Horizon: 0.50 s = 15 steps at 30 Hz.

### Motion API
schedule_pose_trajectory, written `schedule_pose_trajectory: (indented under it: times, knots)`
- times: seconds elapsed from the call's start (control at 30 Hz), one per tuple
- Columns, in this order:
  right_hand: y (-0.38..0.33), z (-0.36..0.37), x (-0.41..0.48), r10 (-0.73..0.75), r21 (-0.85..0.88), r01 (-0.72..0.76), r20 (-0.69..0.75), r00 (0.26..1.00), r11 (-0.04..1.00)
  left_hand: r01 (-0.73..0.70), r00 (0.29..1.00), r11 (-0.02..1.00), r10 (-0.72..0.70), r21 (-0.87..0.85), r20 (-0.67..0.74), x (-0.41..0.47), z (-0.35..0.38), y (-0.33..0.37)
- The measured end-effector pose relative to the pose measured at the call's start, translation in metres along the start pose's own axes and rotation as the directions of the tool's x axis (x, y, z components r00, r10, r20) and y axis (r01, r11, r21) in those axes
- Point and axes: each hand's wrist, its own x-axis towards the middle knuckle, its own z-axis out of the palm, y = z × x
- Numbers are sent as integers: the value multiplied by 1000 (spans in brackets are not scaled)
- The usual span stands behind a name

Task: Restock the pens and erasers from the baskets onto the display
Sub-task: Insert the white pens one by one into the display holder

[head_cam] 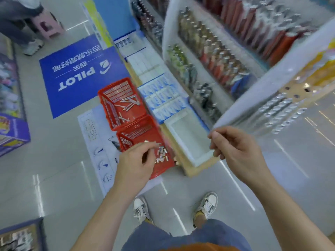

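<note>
Pens (126, 103): loose in the far red basket (107, 102) on the floor; light, stiff, slick; pinch mid-barrel.
Erasers (161, 154): apparently the small pieces in the near red basket (125, 142); light, grip the sides.
Left hand (137, 160): fingers curled, pinching what seems a thin pen (152, 142) above the near basket.
Right hand (235, 147): curled beside the display's white tray (203, 158); contents unclear.
</note>
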Motion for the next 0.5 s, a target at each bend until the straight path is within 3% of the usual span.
schedule_pose_trajectory:
  times: [0.13,0.3,0.5]
  knots:
    - [-18,90,5,-72,-89,85,137,988,992,107,993,994,-107,-9,-47,-10,-53,-77]
    - [-10,236,22,-76,-209,115,187,979,971,211,974,973,-218,-92,-68,-12,-130,-196]
    - [20,406,50,140,-325,-61,226,964,944,378,922,921,-384,-92,-50,10,-230,-337]
